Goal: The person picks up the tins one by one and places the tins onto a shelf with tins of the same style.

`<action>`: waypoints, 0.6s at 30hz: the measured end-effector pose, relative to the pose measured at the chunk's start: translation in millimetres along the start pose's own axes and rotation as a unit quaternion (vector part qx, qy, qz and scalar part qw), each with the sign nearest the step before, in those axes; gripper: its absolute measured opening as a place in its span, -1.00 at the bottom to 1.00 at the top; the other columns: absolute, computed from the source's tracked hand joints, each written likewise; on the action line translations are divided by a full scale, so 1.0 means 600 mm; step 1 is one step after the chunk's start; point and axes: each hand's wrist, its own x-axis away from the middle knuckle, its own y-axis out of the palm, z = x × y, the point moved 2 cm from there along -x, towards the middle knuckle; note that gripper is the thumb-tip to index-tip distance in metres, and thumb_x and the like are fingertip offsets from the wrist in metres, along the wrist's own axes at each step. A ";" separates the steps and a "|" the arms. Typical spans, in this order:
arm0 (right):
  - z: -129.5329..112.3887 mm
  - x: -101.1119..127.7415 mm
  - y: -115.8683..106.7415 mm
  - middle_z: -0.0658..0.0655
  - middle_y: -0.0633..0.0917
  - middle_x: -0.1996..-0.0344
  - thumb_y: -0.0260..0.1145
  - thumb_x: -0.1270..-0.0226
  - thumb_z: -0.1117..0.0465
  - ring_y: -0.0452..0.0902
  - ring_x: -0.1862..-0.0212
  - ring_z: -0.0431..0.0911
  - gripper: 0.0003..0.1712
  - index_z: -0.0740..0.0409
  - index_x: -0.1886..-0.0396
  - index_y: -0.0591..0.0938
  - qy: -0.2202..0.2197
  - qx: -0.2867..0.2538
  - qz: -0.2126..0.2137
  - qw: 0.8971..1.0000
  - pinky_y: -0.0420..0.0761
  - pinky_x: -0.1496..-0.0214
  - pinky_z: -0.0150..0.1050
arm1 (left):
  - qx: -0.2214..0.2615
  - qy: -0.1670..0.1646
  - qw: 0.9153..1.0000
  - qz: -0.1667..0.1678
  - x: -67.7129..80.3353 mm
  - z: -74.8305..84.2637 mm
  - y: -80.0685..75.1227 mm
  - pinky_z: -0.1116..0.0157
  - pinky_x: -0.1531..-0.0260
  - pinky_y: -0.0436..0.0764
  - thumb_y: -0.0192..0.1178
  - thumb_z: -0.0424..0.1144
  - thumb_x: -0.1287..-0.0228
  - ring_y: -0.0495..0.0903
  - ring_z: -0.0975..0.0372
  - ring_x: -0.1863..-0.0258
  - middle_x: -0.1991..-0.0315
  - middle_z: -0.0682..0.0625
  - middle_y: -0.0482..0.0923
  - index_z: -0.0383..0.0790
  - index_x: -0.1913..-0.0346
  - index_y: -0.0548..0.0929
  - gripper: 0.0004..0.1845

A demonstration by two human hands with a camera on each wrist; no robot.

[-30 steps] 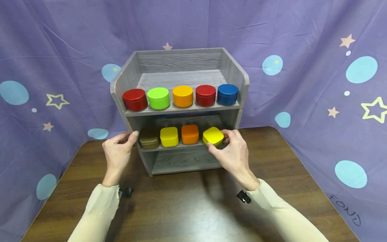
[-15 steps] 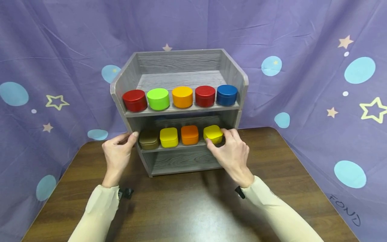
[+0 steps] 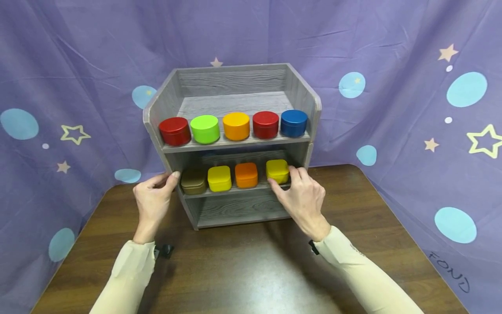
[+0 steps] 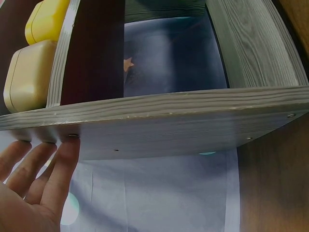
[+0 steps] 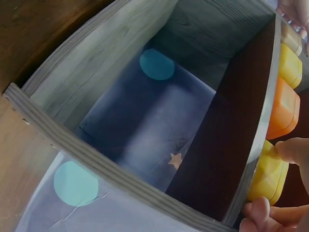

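In the head view my right hand [image 3: 303, 194] holds a yellow square tin [image 3: 277, 171] at the right end of the middle shelf, thumb at its front, fingers at its right side. The right wrist view shows thumb and fingers on opposite sides of this yellow tin [image 5: 268, 175]. To its left stand an orange tin [image 3: 246, 175], another yellow tin [image 3: 219, 179] and a dark gold tin [image 3: 194, 182]. At the grey shelf unit's left side panel [image 4: 159, 128], my left hand [image 3: 154, 201] grips the edge, thumb in front, fingertips against the outer face.
Several round tins line the top shelf: red [image 3: 175, 131], green [image 3: 205, 130], orange-yellow [image 3: 236, 127], red [image 3: 266, 125] and blue [image 3: 294, 124]. The unit stands on a brown wooden table [image 3: 243, 270]. Behind it hangs a purple curtain [image 3: 251, 30].
My right hand has moved the right-hand yellow tin back onto the middle shelf and turned it square with the row. The left hand has stayed at the side panel.
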 end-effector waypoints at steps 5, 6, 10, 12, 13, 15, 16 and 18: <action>0.006 0.004 0.000 0.22 0.78 0.35 0.67 -0.15 -0.17 0.68 0.54 0.13 -0.36 0.28 0.05 0.77 -0.016 -0.002 0.008 1.000 0.58 0.59 -0.06 | 0.004 0.000 1.000 0.001 0.002 0.001 -0.001 0.70 0.43 0.48 0.53 -0.35 -0.26 0.55 0.74 0.51 0.52 0.73 0.58 -0.50 0.24 0.88 -0.81; 0.007 0.004 0.000 0.22 0.78 0.35 0.67 -0.15 -0.16 0.67 0.54 0.13 -0.36 0.28 0.04 0.77 -0.018 -0.005 0.009 1.000 0.57 0.59 -0.06 | 0.005 0.000 1.000 0.001 0.002 0.001 -0.001 0.70 0.43 0.48 0.53 -0.35 -0.26 0.55 0.74 0.51 0.52 0.73 0.58 -0.51 0.23 0.87 -0.80; 0.014 0.007 -0.004 0.22 0.78 0.34 0.60 -0.23 -0.07 0.65 0.57 0.12 -0.45 0.27 0.00 0.75 -0.032 -0.017 0.019 0.999 0.55 0.62 -0.05 | 0.006 0.001 1.000 -0.001 0.003 0.001 -0.001 0.70 0.42 0.50 0.53 -0.36 -0.26 0.56 0.74 0.51 0.52 0.73 0.58 -0.53 0.23 0.87 -0.79; 0.020 0.008 -0.006 0.21 0.78 0.35 0.53 -0.28 -0.02 0.65 0.58 0.10 -0.52 0.26 0.01 0.75 -0.039 -0.028 0.026 0.999 0.55 0.62 -0.03 | 0.004 0.001 1.000 -0.006 0.002 0.001 -0.001 0.70 0.42 0.50 0.53 -0.36 -0.27 0.56 0.74 0.50 0.51 0.73 0.59 -0.53 0.24 0.86 -0.80; 0.023 0.008 -0.007 0.20 0.79 0.36 0.50 -0.31 0.00 0.66 0.58 0.09 -0.56 0.25 0.02 0.75 -0.042 -0.035 0.029 0.998 0.55 0.62 -0.03 | 0.002 0.001 1.000 -0.008 0.001 0.001 -0.002 0.70 0.41 0.50 0.53 -0.36 -0.27 0.56 0.74 0.50 0.51 0.73 0.59 -0.53 0.24 0.87 -0.80; 0.028 0.008 -0.009 0.18 0.79 0.38 0.44 -0.34 0.04 0.67 0.57 0.07 -0.64 0.25 0.08 0.74 -0.044 -0.052 0.034 0.997 0.55 0.62 -0.03 | 0.002 -0.003 1.000 -0.011 -0.001 0.001 -0.003 0.69 0.40 0.51 0.53 -0.37 -0.28 0.57 0.74 0.49 0.50 0.73 0.60 -0.53 0.23 0.86 -0.80; 0.031 0.008 -0.010 0.17 0.78 0.39 0.42 -0.36 0.06 0.67 0.57 0.06 -0.67 0.25 0.12 0.73 -0.045 -0.061 0.036 0.996 0.56 0.62 -0.03 | 0.002 -0.005 1.000 -0.013 -0.002 0.000 -0.003 0.69 0.40 0.51 0.53 -0.37 -0.28 0.57 0.74 0.49 0.50 0.73 0.60 -0.54 0.23 0.86 -0.80; 0.036 0.008 -0.011 0.17 0.77 0.41 0.39 -0.38 0.07 0.68 0.56 0.05 -0.72 0.24 0.20 0.70 -0.047 -0.072 0.037 0.996 0.56 0.61 -0.03 | 0.003 -0.009 1.000 -0.015 -0.003 -0.002 -0.004 0.69 0.40 0.52 0.53 -0.39 -0.28 0.58 0.74 0.48 0.49 0.73 0.60 -0.54 0.21 0.86 -0.80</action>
